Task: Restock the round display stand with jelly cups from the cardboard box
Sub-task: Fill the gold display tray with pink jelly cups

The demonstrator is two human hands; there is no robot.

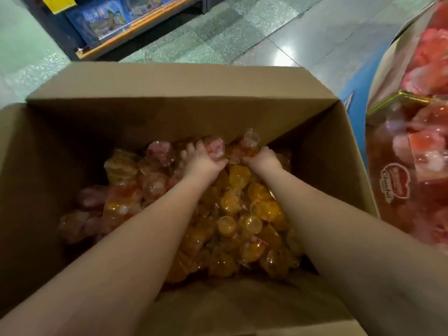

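Both hands are down in the box, up against its far wall, digging into the jelly cups (orange ones heaped toward the right wall, pinkish ones along the left and far side). Left hand has its fingers curled round a pink cup; right hand is clutching an orange cup with a clear lid. The stand sits just beside the box's right wall, already holding red packs. My guess on handling: these are light little plastic tubs, rigid enough on the sides but with thin film lids that could dent or peel if squeezed, and the shiny wrap looks slippery, so a loose pile will slide out of a sloppy grab. I'd scoop from underneath with cupped palms, or pinch by the rim, not the lid. Some seem bagged together, though it's too blurry to say for sure.
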